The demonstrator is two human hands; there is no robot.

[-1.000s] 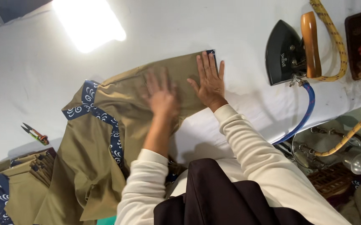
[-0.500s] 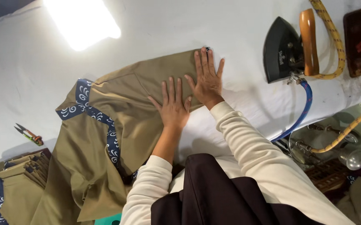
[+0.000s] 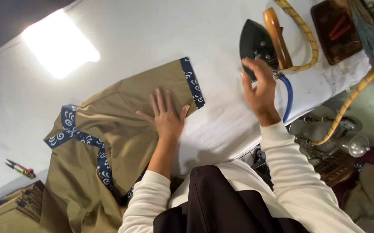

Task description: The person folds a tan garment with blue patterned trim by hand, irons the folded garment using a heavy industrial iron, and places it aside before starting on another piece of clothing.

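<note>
A khaki garment (image 3: 122, 129) with blue patterned trim lies on the white padded ironing table (image 3: 161, 43). One sleeve stretches out to the right and ends in a blue cuff (image 3: 192, 82). My left hand (image 3: 166, 115) lies flat on that sleeve, fingers spread, just left of the cuff. My right hand (image 3: 259, 88) hovers open above the table, close to a black iron (image 3: 256, 43) with a brown wooden handle (image 3: 276, 36). It does not touch the iron.
A blue hose (image 3: 288, 97) and a yellow braided cord (image 3: 303, 34) run from the iron. A brown tray (image 3: 336, 30) sits at the far right. Small snips (image 3: 19, 168) lie at the left edge, above a stack of folded khaki pieces (image 3: 10, 211).
My right hand has lifted off the sleeve and moved right, up to the iron. My left hand has slid toward the cuff and stays pressed flat on the sleeve.
</note>
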